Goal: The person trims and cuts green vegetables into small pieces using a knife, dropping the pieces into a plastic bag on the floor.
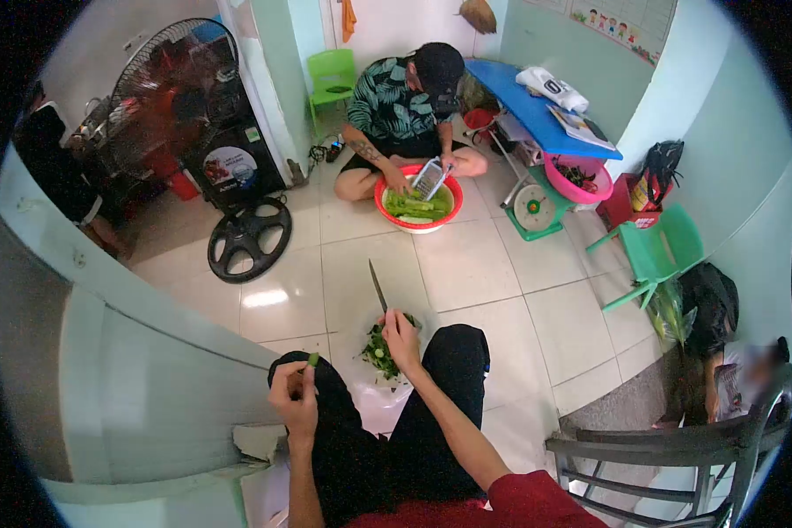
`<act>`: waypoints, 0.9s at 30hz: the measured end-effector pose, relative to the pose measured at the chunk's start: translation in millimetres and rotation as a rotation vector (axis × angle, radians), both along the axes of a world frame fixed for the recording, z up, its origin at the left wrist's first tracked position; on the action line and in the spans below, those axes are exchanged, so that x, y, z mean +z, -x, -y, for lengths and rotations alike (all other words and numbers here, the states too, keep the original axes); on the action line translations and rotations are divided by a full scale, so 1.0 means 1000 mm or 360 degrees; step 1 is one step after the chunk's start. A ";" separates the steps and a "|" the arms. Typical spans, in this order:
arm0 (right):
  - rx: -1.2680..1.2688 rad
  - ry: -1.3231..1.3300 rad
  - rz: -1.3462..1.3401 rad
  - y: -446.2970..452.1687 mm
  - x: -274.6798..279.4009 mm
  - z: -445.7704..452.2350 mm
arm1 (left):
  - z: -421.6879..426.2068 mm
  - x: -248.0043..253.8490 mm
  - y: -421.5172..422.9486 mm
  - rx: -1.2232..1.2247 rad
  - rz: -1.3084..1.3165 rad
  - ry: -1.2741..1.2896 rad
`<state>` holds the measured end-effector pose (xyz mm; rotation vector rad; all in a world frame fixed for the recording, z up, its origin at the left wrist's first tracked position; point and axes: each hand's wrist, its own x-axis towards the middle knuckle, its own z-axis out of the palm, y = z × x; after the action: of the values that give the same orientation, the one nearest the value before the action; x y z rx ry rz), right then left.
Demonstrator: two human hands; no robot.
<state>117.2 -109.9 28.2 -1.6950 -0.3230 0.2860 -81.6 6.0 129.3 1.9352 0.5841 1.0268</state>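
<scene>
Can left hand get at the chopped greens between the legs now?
Likely yes: the left hand is near the chopped greens, whose left side looks uncovered. That hand pinches a green piece, and the right hand, with the knife, partly hides the right side.

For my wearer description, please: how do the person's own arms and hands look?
The left hand and right hand are without gloves. Both forearms are bare, with no watch or bracelet visible. A dark red sleeve shows on the right side; the left sleeve is out of view.
</scene>
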 end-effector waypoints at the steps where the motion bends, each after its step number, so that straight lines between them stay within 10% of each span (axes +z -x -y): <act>1: 0.0030 -0.0080 -0.0088 0.001 0.001 0.000 | -0.001 -0.003 -0.002 0.0015 -0.0004 -0.0073; 4: 0.0093 -0.0084 -0.0172 0.002 -0.004 -0.003 | -0.016 -0.013 -0.004 0.0087 -0.0126 -0.0609; 12: 0.0069 -0.0261 -0.0256 0.013 0.006 -0.019 | -0.004 -0.006 -0.003 0.0105 0.0078 0.0522; 18: 0.0108 -0.0335 -0.0182 0.014 0.007 -0.024 | 0.002 -0.013 -0.017 0.0062 0.0051 0.0350; 21: 0.0168 -0.0226 -0.0389 0.013 0.009 -0.018 | 0.002 -0.014 -0.025 -0.0024 -0.0380 -0.0428; 27: 0.0132 -0.0232 -0.0358 0.008 0.009 -0.014 | 0.007 -0.028 -0.036 -0.0391 -0.0355 -0.0018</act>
<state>109.1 -95.7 37.2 -1.4917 -0.2414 0.4984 -45.9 -0.6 101.5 2.0865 0.4486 0.6676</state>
